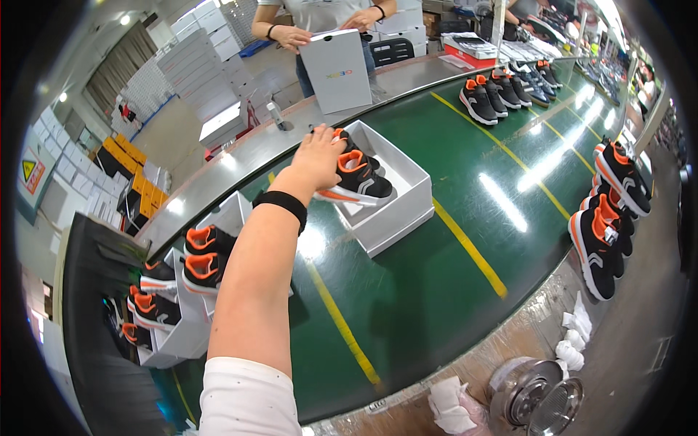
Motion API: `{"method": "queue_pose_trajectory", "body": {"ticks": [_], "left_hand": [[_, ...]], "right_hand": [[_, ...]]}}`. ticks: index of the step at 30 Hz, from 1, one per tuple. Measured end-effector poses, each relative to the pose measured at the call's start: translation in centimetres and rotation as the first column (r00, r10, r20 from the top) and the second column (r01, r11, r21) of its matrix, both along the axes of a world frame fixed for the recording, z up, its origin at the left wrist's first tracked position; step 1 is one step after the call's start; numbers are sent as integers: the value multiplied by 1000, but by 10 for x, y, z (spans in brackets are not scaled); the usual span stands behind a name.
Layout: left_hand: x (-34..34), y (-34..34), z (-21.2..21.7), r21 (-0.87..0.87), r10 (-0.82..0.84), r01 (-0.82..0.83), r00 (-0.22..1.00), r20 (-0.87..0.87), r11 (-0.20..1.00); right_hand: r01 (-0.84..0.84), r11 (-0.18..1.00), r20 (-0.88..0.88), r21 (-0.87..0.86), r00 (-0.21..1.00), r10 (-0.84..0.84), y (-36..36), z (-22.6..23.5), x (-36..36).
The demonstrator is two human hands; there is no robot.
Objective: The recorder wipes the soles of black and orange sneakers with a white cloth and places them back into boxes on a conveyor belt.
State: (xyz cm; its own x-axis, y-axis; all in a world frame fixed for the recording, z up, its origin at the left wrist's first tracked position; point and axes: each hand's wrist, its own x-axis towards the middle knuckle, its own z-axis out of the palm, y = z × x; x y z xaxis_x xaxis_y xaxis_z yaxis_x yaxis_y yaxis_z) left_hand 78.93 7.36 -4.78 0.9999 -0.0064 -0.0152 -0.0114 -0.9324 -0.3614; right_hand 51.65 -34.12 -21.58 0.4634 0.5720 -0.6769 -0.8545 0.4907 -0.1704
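Observation:
My left hand (317, 161) reaches out over a white shoe box (392, 231) on the green conveyor belt. Its fingers are closed around the heel side of a pair of black sneakers with orange lining (363, 178). The shoes sit tilted, partly inside the box, and my hand hides their heels. A black band circles my wrist. My right hand is out of view. Across the belt, another person's hands (292, 38) hold a white shoe box (336, 73) on end at the metal edge.
More open boxes with black and orange sneakers (203, 261) stand left of my forearm. Sneakers (483, 100) line the far belt, and others (596, 251) stand at the right edge. A metal bowl (518, 396) and crumpled white paper (451, 407) lie on the near ledge.

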Motion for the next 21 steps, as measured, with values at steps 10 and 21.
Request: {"method": "queue_pose_trajectory", "body": {"ticks": [10,21], "left_hand": [[60,23,-5,-77,299,-364,853,-428,928],[36,7,10,49,113,-103,863,-493,994]], "right_hand": [[86,996,-65,32,994,-84,34,-48,16],[76,997,-6,11,997,-76,23,-36,14]]}}
